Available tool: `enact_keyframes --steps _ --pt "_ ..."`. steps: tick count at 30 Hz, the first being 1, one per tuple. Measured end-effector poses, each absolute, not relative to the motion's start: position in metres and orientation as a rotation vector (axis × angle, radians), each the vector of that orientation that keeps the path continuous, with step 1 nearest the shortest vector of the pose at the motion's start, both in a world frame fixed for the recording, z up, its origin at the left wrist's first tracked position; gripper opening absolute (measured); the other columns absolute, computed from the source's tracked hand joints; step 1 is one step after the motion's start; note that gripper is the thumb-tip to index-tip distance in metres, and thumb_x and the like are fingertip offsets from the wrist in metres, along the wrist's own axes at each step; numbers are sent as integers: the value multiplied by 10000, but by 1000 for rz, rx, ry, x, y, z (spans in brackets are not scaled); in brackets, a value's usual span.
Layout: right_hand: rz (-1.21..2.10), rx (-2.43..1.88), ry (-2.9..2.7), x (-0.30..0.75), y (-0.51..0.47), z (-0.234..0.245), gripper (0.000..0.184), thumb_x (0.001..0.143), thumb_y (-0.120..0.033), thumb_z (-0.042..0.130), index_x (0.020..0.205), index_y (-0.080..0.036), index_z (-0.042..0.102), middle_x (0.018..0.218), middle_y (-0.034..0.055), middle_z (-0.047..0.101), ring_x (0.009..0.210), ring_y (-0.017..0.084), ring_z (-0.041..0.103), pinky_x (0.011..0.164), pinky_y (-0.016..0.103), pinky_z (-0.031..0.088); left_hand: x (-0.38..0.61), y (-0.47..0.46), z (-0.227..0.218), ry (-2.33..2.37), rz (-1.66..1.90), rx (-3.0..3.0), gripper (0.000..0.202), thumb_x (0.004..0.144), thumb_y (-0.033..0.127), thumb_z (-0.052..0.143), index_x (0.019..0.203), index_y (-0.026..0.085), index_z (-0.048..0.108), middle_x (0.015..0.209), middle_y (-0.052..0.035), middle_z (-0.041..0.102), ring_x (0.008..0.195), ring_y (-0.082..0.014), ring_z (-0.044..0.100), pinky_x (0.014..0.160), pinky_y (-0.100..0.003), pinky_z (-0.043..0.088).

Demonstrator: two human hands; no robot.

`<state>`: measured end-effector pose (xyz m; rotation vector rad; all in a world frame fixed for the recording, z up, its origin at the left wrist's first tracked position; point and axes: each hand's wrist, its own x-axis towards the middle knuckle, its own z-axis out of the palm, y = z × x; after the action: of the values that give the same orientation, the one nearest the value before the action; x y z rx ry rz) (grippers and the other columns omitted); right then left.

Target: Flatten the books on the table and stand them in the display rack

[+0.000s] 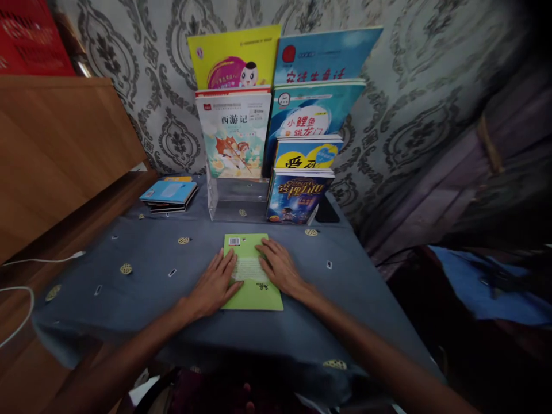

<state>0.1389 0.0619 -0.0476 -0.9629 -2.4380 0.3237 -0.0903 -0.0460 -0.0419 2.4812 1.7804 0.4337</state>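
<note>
A green book (pixel 252 296) lies on the blue-grey tablecloth (pixel 150 310) near the table's front, a barcode at its far left corner. My left hand (pixel 216 284) rests on the book's left edge with fingers stretched out. Across from it, my right hand (pixel 282 267) lies on the right edge, fingers flat and pointing inward. Both hands touch the book without gripping it. Beyond it stands a clear book rack (pixel 235 210). A white-covered book (pixel 235 135) leans in its left part, and a dark blue book (pixel 297 195) fronts its right part.
A small stack of books (pixel 168 192) sits at the back left of the table. Behind the rack is a patterned wall (pixel 172 86). A wooden panel (pixel 60 149) borders the left side, with a white cable (pixel 47 260) near it. A dark flat object (pixel 328 211) lies right of the rack.
</note>
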Motion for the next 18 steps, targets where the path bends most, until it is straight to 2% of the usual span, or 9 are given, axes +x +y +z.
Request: enact_keyframes --steps 6,10,15,18 --pt "186 -996 -2517 128 53 -29 372 965 -193 435 1288 -174 620 1386 165 594 1418 338 389 1163 602 257 -99 -16 -37 1847 491 2424 538 1033 406 337 1499 141 373 1580 -153 389 1463 -268 373 1189 -452 344" --pt "299 -853 -2669 89 53 -18 435 965 -148 392 1366 -140 560 1430 174 569 1430 290 399 1190 551 246 -107 8 -37 1922 530 2433 456 1008 290 361 1411 107 472 1488 -181 506 1428 -289 425 1171 -483 360" --pt "389 -815 -2734 59 58 -16 503 975 -134 356 1468 -68 430 1535 202 449 1462 278 358 1212 527 230 -109 16 -45 1908 674 2413 500 976 205 345 1459 87 394 1486 -183 506 1442 -280 405 1170 -477 364" --pt "380 -831 -2724 62 60 -14 499 1004 -195 352 1481 -60 406 1542 216 433 1463 285 360 1218 539 220 -110 15 -47 1889 681 2416 513 983 209 323 1484 104 357 1481 -184 510 1439 -285 409 1160 -509 362"
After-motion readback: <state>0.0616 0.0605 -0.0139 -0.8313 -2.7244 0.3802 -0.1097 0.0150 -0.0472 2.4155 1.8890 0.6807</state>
